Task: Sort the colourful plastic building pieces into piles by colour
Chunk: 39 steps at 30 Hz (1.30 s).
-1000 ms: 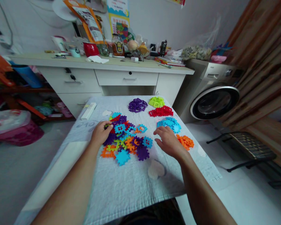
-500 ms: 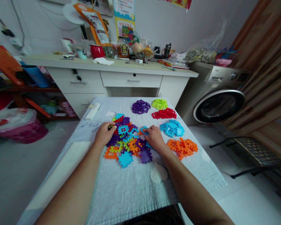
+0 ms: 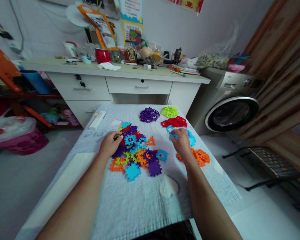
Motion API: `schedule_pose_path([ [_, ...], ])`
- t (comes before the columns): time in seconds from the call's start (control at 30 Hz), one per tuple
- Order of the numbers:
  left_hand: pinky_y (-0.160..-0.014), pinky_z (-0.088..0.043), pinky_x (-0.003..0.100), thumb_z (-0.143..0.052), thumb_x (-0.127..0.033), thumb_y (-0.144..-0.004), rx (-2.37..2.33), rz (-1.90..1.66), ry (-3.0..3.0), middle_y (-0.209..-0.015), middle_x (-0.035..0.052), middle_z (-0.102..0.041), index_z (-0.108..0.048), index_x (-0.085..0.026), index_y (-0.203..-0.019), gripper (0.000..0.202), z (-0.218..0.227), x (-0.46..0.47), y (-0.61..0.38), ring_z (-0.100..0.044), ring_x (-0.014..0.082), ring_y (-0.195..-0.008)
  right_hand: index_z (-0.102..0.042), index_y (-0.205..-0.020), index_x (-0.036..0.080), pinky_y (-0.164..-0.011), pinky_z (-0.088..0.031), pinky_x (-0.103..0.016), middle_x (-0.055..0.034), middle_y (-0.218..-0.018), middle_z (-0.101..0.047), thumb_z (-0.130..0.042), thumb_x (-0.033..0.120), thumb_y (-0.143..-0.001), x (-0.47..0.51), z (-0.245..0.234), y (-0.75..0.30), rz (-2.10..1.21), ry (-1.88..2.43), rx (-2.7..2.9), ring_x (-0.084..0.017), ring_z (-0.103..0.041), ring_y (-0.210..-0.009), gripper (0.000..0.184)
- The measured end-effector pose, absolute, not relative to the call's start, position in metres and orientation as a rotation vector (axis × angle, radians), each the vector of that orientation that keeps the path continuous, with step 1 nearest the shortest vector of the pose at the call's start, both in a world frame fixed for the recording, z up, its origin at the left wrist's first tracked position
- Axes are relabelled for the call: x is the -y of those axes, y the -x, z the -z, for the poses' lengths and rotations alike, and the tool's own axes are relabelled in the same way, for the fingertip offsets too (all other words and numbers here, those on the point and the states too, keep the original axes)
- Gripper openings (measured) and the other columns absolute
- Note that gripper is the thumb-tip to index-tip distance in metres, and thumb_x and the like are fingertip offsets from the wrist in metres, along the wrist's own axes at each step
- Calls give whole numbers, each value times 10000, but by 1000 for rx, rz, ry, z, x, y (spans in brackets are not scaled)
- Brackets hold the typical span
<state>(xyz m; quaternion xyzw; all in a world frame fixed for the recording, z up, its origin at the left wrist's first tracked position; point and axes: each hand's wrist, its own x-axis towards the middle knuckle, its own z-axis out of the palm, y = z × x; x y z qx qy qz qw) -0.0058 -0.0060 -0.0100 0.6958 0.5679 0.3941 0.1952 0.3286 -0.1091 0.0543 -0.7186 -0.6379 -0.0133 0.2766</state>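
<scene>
A mixed pile of interlocking plastic building pieces (image 3: 132, 168) lies mid-table in blue, purple, orange, red and yellow-green. At its left edge is my left hand (image 3: 110, 144), thumb and fingers closed around a building piece that is mostly hidden, with a yellow-green edge showing. My right hand (image 3: 182, 141) is over the blue pile (image 3: 191, 138) at the right, fingers closed on a blue building piece (image 3: 170, 130). Whether that piece touches the pile, I cannot tell. An orange triangular piece (image 3: 150, 141) and a blue square frame piece (image 3: 162, 155) lie at the mixed pile's right side.
Single-colour piles stand around: purple (image 3: 149, 115), yellow-green (image 3: 169, 112), red (image 3: 174, 122) and orange (image 3: 201, 157). A long white box (image 3: 97, 120) rests at the table's far left. Beyond are a cluttered white desk (image 3: 140, 87), a washing machine (image 3: 231, 113) and a low stool (image 3: 270, 161).
My right hand has moved from the mixed pile rightward to the blue pile, carrying a blue piece. The orange triangle it covered is now visible. My left hand has stayed in place.
</scene>
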Motion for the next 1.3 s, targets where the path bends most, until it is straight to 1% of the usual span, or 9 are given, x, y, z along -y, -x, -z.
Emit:
schedule_pose_path([
  [0.23, -1003, -467, 404, -538, -456, -773, -1590, -1105, -1947, -1078, 79, -676, -667, -215, -944, 323, 13, 4, 6, -618, 256, -1066, -744, -1097, 165, -956, -410, -377, -145, -1075, -626, -515, 164, -859, 108, -70, -367, 133, 2179, 1581, -270, -568, -1035, 330],
  [0.5, -986, -466, 407, -524, -467, -777, -1587, -1104, -1949, -1072, 79, -672, -661, -217, -957, 337, 16, 4, 7, -620, 258, -1050, -744, -1134, 218, -893, -418, -360, -145, -1107, -644, -486, 166, -887, 86, -77, -375, 153, 2334, 1699, -270, -591, -1035, 362],
  [0.73, -983, -470, 394, -528, -452, -778, -1588, -1100, -1953, -1070, 78, -673, -661, -217, -954, 322, 13, 3, 7, -619, 249, -1040, -742, -1126, 256, -889, -408, -345, -128, -1144, -656, -476, 136, -902, 65, -74, -378, 98, 2381, 1871, -245, -583, -1049, 368],
  [0.87, -984, -472, 390, -535, -439, -777, -1575, -1101, -1963, -1050, 72, -678, -664, -220, -942, 304, 13, 3, 7, -618, 244, -1023, -754, -1089, 251, -889, -407, -340, -132, -1129, -662, -460, 138, -914, 58, -68, -382, 71, 2399, 1906, -231, -585, -1033, 361],
  [1.0, -981, -470, 387, -532, -437, -778, -1582, -1099, -1959, -1046, 68, -678, -665, -220, -947, 306, 13, 3, 7, -617, 243, -1021, -763, -1061, 257, -868, -419, -334, -113, -1086, -677, -473, 141, -897, 60, -61, -386, 139, 2401, 1882, -221, -595, -983, 353],
  [1.1, -974, -473, 389, -529, -445, -778, -1588, -1095, -1959, -1049, 70, -678, -667, -221, -944, 311, 12, 4, 6, -620, 247, -1025, -753, -1090, 269, -831, -429, -335, -111, -1067, -681, -469, 127, -883, 66, -61, -386, 176, 2408, 1817, -234, -599, -963, 379],
  [1.17, -977, -472, 390, -528, -446, -777, -1590, -1091, -1963, -1048, 71, -678, -666, -219, -943, 313, 12, 4, 6, -622, 250, -1031, -738, -1134, 261, -824, -430, -347, -126, -1097, -674, -465, 114, -876, 71, -65, -384, 167, 2408, 1787, -254, -598, -982, 403],
  [1.3, -981, -473, 393, -525, -437, -776, -1580, -1090, -1971, -1043, 71, -677, -660, -216, -938, 305, 10, 4, 6, -625, 250, -1037, -719, -1171, 212, -891, -423, -385, -152, -1173, -653, -467, 99, -877, 81, -74, -371, 111, 2334, 1800, -284, -583, -1059, 404],
])
